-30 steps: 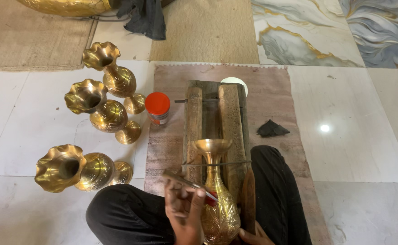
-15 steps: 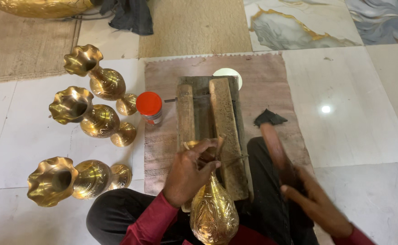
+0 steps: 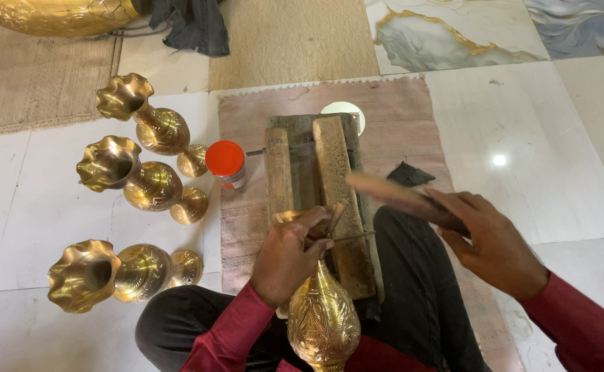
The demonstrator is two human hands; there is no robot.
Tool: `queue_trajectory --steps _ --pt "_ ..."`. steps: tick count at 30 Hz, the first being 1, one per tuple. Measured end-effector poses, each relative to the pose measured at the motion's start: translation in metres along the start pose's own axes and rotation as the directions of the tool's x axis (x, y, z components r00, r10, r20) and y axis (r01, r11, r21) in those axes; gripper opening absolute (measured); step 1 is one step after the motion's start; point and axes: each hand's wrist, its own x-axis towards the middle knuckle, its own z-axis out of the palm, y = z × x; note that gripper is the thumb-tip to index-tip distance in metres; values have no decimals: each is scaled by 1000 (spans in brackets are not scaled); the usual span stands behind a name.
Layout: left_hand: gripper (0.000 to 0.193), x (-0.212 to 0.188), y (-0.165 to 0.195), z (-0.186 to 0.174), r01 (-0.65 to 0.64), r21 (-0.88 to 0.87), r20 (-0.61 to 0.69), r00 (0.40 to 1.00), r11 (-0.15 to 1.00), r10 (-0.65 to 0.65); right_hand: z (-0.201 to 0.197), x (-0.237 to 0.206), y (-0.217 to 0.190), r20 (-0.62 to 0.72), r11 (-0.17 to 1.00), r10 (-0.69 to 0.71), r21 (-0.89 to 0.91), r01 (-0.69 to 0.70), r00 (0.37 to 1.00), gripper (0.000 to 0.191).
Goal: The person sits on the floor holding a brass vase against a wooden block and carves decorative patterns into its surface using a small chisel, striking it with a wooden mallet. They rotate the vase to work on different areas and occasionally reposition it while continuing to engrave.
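Observation:
An engraved brass vase (image 3: 322, 320) lies across my lap with its neck resting on a wooden block stand (image 3: 315, 186). My left hand (image 3: 289, 253) grips the vase's neck and pinches a thin chisel (image 3: 335, 219) against it. My right hand (image 3: 489, 241) is raised to the right, shut on a wooden stick-like mallet (image 3: 395, 195) that is blurred and points left toward the chisel. Both sleeves are dark red.
Three finished brass vases (image 3: 143, 124) (image 3: 133, 180) (image 3: 112, 274) lie on their sides on white tiles to the left. A small jar with an orange lid (image 3: 226, 164) stands by the pinkish mat (image 3: 398, 124). A dark cloth scrap (image 3: 408, 172) lies beside the stand.
My right hand has come up from beside my lap with the wooden mallet. My left hand has moved up to the vase's neck with the chisel. The view shifted slightly.

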Motion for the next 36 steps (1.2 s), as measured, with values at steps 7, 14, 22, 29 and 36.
queue_trajectory --steps 7,14,22,29,36 --pt "47 0 0 -1 -68 -32 -53 996 997 67 1 17 13 -69 949 -148 271 162 987 66" --pt "46 -1 9 -2 -44 -22 -67 997 999 42 -4 14 11 -149 975 -215 23 221 965 69" --pt "44 1 12 -7 -68 22 -41 997 997 69 -11 10 8 -125 961 -266 38 273 956 66" --pt "49 1 12 -8 -35 19 -10 999 999 35 -10 7 -1 -218 970 -234 9 242 948 71" --pt "48 0 11 -8 -123 26 -77 989 992 124 -9 9 3 -237 848 -501 -328 416 833 66"
